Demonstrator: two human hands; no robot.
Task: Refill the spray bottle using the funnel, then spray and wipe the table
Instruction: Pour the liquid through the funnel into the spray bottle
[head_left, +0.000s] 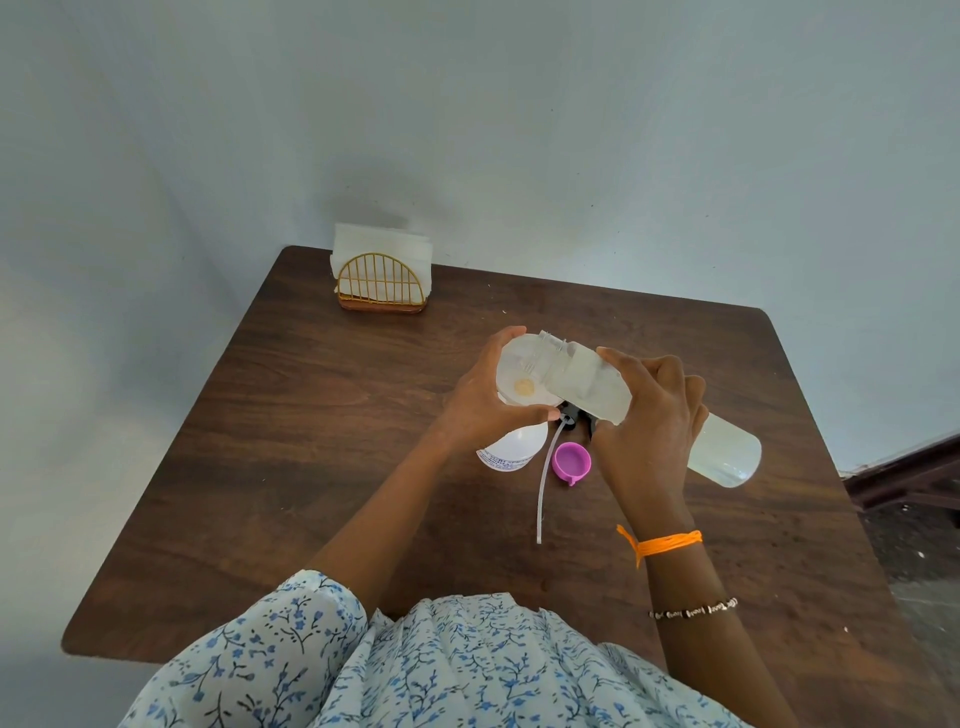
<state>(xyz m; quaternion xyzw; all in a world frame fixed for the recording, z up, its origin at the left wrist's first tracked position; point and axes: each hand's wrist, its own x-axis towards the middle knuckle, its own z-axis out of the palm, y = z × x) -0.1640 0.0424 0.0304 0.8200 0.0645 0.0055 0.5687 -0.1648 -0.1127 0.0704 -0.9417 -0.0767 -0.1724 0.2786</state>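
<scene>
Looking down from the head camera, a dark brown wooden table (291, 441) is seen set against a pale blue wall. A white translucent plastic funnel (522, 382) is gripped at its rim by the left hand (480, 400), with fingers curled over the far edge and the thumb at the near edge. The funnel is seated in the neck of a white plastic spray bottle (511, 449), which stands upright on the table just below the hand, its printed label partly visible. A large clear plastic water bottle (597, 387) is held tilted by the right hand (654, 421), fingers wrapped around its middle; its open threaded mouth is placed over the funnel's bowl, and its base is raised toward the right. A small yellowish patch is seen at the bottom of the funnel.

On the table between the two hands, a black spray trigger head (570, 415) with a long clear dip tube (543, 488) is laid, the tube running toward the person. Just beside it a round pink plastic cap (571, 461) is resting, open side up. At the far left corner, a gold wire napkin holder (379, 286) filled with white paper napkins (382, 244) is placed. An orange thread band (667, 543) and a beaded bracelet (693, 609) are worn on the right forearm.
</scene>
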